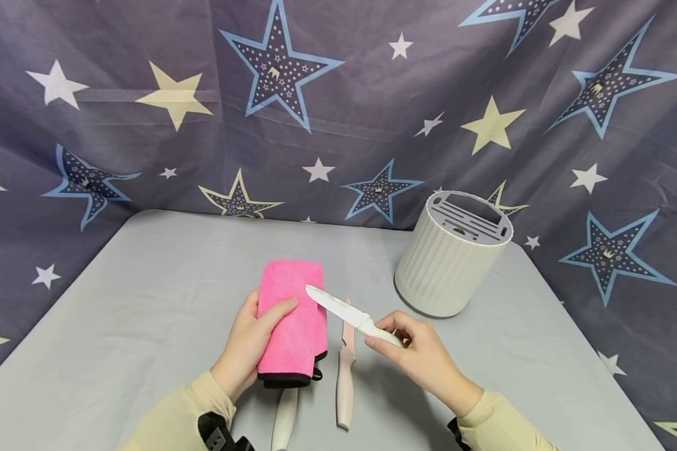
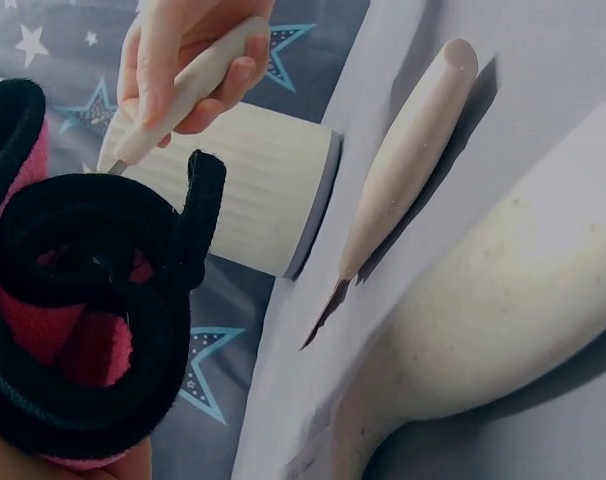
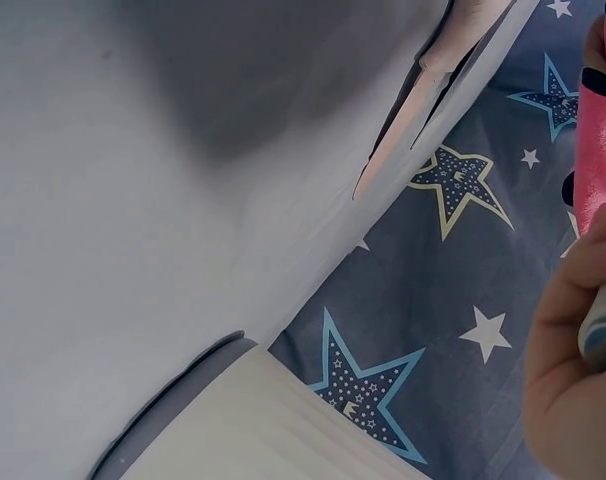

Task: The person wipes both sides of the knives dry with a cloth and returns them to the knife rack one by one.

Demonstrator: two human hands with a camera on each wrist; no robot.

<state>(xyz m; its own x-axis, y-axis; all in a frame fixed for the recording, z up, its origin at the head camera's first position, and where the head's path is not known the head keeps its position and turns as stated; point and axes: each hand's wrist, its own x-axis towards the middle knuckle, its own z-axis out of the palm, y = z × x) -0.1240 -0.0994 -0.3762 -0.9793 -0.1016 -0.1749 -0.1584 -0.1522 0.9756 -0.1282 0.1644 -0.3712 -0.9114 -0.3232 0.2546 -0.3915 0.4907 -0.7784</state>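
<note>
My left hand (image 1: 252,335) grips a folded pink towel (image 1: 292,313) with black edging, its thumb across the front. In the left wrist view the black-edged towel end (image 2: 93,290) shows rolled layers. My right hand (image 1: 420,351) holds a white knife (image 1: 338,307) by its handle, and the blade tip overlaps the towel's right side. Below, a pinkish knife (image 1: 345,382) lies on the table between the hands. Another knife's pale handle (image 1: 285,416) sticks out from under the towel in the head view; the rest of it is hidden there.
A cream ribbed knife block (image 1: 451,263) with a slotted grey top stands at the back right of the grey-covered table (image 1: 163,282). Behind the table hangs a dark curtain (image 1: 367,119) with a star pattern.
</note>
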